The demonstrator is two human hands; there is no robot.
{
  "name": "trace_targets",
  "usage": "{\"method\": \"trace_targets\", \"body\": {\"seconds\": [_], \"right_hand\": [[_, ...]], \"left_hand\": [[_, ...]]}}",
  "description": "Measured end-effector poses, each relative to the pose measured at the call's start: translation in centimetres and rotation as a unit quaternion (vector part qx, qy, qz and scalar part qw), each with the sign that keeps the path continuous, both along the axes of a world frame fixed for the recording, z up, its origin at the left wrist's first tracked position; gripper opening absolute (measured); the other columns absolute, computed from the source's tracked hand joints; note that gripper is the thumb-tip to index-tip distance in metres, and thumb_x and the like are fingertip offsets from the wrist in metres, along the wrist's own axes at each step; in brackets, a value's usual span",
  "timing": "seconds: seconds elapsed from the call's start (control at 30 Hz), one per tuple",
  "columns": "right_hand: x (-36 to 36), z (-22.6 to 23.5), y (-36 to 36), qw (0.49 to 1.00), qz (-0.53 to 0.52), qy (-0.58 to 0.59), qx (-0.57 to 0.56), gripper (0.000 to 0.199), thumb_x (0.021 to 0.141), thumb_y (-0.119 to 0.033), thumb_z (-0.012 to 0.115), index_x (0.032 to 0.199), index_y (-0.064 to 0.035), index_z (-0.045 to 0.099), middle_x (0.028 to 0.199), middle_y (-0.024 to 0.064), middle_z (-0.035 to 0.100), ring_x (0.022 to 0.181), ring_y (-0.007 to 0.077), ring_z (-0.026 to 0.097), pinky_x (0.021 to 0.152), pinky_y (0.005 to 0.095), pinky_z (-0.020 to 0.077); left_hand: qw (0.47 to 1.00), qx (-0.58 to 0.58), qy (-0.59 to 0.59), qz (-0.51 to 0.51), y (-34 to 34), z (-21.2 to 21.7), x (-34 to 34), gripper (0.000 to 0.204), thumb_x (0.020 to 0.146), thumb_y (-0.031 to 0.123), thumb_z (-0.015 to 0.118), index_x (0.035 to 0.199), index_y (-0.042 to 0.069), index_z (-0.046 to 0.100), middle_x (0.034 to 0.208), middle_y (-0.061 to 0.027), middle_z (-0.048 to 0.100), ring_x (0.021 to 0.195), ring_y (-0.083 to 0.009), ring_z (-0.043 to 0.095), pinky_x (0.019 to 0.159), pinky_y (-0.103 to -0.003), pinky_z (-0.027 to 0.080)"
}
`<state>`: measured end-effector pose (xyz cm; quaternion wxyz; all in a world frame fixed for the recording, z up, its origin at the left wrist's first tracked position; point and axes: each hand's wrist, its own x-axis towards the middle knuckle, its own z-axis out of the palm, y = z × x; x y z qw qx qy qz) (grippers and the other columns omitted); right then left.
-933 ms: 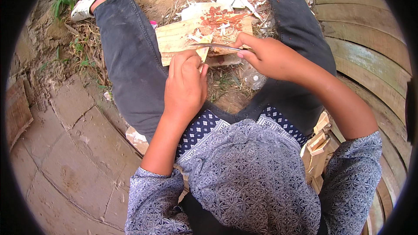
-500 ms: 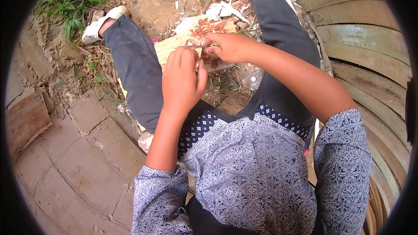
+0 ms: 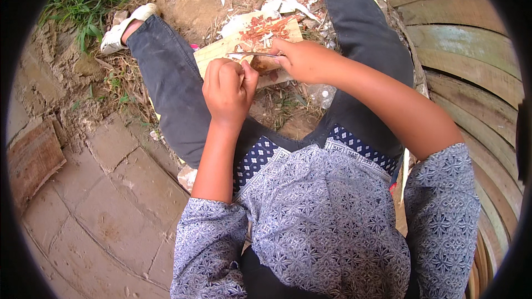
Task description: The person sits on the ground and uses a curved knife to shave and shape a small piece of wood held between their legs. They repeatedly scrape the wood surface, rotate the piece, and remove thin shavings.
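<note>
My right hand (image 3: 305, 60) is closed around a knife (image 3: 254, 54), whose thin metal blade points left over a pale board (image 3: 210, 55). Just below the blade's tip, my left hand (image 3: 227, 88) is curled with thumb against fingers. Whatever it grips is hidden by the fingers. On the board beyond the knife lie reddish-brown peelings (image 3: 266, 29), loosely heaped. The blade runs close to the left fingertips; whether it touches anything there I cannot tell.
White scraps (image 3: 291, 5) and other litter lie past the board, between my spread legs. A curved plank wall (image 3: 460, 39) rises on the right. Muddy paving (image 3: 111, 199) covers the left, with green plants (image 3: 94, 0) farther off.
My right hand and the knife have shifted right, and more of the blade shows. The left hand has dropped slightly and its fingers are curled tighter.
</note>
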<state>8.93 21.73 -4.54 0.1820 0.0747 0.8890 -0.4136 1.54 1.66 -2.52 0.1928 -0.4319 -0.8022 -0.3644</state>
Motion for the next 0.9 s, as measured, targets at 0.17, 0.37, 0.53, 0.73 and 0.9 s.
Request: {"method": "trace_targets", "body": {"seconds": [0.17,0.37,0.53,0.73,0.9], "right_hand": [[-0.3,0.2,-0.6,1.000,-0.008,-0.022,0.012,0.027,0.103,-0.028,0.054,0.122,-0.0091,0.056,0.106,0.0230,0.071,0.100,0.0441,0.068,0.085,0.0528,0.0524],[-3.6,-2.1,-3.6,0.997,-0.056,-0.047,-0.018,0.028,0.103,-0.028,0.053,0.126,-0.0115,0.057,0.099,0.0209,0.073,0.091,0.0409,0.070,0.081,0.0517,0.0530],[-2.5,1.2,0.4,0.970,-0.113,-0.134,-0.168,0.036,0.103,-0.030,0.055,0.134,-0.0114,0.057,0.094,0.0107,0.072,0.069,0.0202,0.065,0.063,0.0372,0.0534],[2.9,5.0,-1.1,0.980,-0.133,0.060,-0.135,0.036,0.099,-0.019,0.058,0.133,-0.0075,0.059,0.099,0.0179,0.071,0.083,0.0274,0.069,0.075,0.0380,0.0537],[5.4,2.1,-4.7,0.944,-0.174,0.249,-0.131,0.033,0.101,-0.016,0.055,0.132,-0.0073,0.058,0.097,0.0212,0.072,0.090,0.0434,0.069,0.081,0.0497,0.0536]], "left_hand": [[1.000,0.010,0.014,-0.012,0.9,0.4,-0.6,0.029,0.075,-0.005,0.078,0.080,0.005,0.051,0.076,-0.0115,0.056,0.066,-0.0311,0.057,0.058,-0.041,0.048],[0.998,-0.010,0.039,-0.042,0.7,0.2,-1.0,0.029,0.075,-0.003,0.078,0.081,0.006,0.050,0.076,-0.0106,0.055,0.067,-0.0316,0.058,0.059,-0.042,0.048],[1.000,0.003,-0.008,-0.003,-2.5,-1.3,-1.2,0.029,0.075,-0.004,0.075,0.083,0.006,0.049,0.076,-0.0109,0.053,0.066,-0.0313,0.055,0.060,-0.042,0.046],[0.998,0.037,-0.044,-0.032,-2.9,-1.5,-0.5,0.028,0.074,-0.004,0.073,0.080,0.005,0.047,0.074,-0.0101,0.051,0.067,-0.0298,0.053,0.060,-0.040,0.043],[0.993,0.079,-0.047,-0.073,-0.4,-1.0,-1.7,0.023,0.091,0.016,0.065,0.078,0.004,0.050,0.075,-0.0123,0.051,0.069,-0.0318,0.052,0.063,-0.042,0.042]]}}
